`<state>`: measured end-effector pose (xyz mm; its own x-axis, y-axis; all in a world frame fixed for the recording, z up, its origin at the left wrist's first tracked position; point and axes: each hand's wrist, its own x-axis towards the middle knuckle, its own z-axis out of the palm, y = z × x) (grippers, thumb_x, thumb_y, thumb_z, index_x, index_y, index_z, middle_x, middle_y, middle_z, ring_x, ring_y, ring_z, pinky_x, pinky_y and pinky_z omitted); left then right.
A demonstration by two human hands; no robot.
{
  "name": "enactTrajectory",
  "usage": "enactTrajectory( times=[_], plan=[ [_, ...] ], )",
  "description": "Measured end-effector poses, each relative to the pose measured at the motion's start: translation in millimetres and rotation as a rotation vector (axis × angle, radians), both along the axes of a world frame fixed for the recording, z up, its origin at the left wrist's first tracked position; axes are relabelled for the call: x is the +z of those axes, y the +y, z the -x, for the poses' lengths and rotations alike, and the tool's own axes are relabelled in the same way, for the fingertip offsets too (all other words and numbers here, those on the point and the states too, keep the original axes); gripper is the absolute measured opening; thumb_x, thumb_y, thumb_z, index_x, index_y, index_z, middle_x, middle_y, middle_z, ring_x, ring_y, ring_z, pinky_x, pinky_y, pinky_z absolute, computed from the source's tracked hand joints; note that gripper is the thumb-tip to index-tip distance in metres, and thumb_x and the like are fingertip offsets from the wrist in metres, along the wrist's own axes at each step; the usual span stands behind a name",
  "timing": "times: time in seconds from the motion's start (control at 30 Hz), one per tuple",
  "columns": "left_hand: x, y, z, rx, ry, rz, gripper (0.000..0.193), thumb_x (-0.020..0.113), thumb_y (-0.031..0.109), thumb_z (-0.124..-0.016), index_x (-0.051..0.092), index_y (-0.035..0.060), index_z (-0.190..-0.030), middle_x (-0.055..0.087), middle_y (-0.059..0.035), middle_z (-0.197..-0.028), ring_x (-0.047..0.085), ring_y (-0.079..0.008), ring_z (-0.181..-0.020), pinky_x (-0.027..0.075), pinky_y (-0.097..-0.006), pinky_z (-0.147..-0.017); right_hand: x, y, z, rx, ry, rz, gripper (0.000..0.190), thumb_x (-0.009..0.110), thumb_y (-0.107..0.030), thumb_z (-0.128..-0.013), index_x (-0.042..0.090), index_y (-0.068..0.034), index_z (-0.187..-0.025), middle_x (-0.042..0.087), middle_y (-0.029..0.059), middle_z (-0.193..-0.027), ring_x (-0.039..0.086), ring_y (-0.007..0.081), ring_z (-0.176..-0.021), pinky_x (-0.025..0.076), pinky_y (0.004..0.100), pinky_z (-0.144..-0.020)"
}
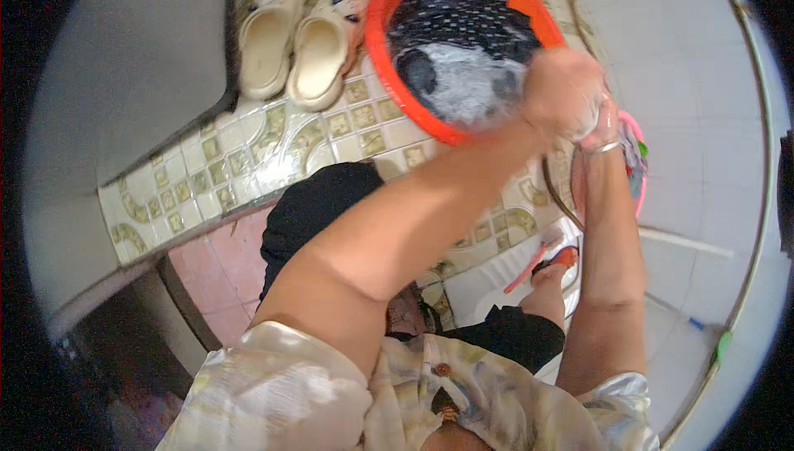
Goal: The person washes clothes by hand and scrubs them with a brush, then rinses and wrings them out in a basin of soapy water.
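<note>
My left hand [561, 88] is blurred and meets my right hand [603, 125] just over the right rim of an orange-red plastic basin [388, 73]. My right wrist wears a bangle [603, 148]. Whether anything is held between the two hands is hidden by the blur and by the left hand. Inside the basin, dark cloth with pale specks [459, 11] lies bunched toward the far side. Whitish, foamy-looking water [465, 85] covers the near side, with dark cloth showing through it.
Cream clogs [316, 63] stand left of the basin on patterned tile [353, 116]. A pink container [639, 203] with cloth is partly behind my right forearm. A hose [575, 11] runs along the white tiled wall [682, 79]. A ledge edge [205, 220] crosses at lower left.
</note>
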<state>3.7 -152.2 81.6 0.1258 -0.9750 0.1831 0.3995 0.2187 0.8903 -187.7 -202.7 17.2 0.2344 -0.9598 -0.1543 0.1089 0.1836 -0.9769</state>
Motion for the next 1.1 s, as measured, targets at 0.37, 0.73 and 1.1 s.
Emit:
enactTrajectory(
  times=[0.37,0.73,1.1],
  plan=[
    [-21,54,-10,-1.245,0.951,-0.447,0.049,0.041,0.049,-0.083,0.054,0.0047,-0.1,0.059,-0.01,-0.091,0.058,-0.0197,-0.081,0.048,-0.0319,-0.069,69,113,-54,-0.057,-0.039,0.275,0.027,0.051,-0.021,-0.075,0.05,-0.002,-0.094,0.055,0.0061,-0.089,0.052,0.0144,-0.082,0.041,0.0271,-0.077],
    [-32,85,31,-1.239,0.263,-0.642,0.036,0.057,0.022,-0.07,0.052,0.0038,-0.1,0.06,-0.011,-0.076,0.059,-0.0213,-0.061,0.051,-0.0312,-0.054,38,186,-9,-0.395,0.637,0.444,0.063,0.045,-0.038,-0.081,0.029,0.006,-0.123,0.044,0.0235,-0.114,0.044,0.0303,-0.104,0.03,0.0335,-0.092],
    [-25,77,49,-0.796,0.538,-0.795,0.031,0.051,0.031,-0.072,0.058,0.0047,-0.087,0.061,-0.0131,-0.081,0.059,-0.0285,-0.071,0.049,-0.0395,-0.068,92,238,-40,-0.443,1.023,1.027,0.085,0.075,-0.013,-0.049,0.033,-0.003,-0.122,0.035,0.0205,-0.121,0.039,0.0338,-0.111,0.035,0.0418,-0.091]
  ],
)
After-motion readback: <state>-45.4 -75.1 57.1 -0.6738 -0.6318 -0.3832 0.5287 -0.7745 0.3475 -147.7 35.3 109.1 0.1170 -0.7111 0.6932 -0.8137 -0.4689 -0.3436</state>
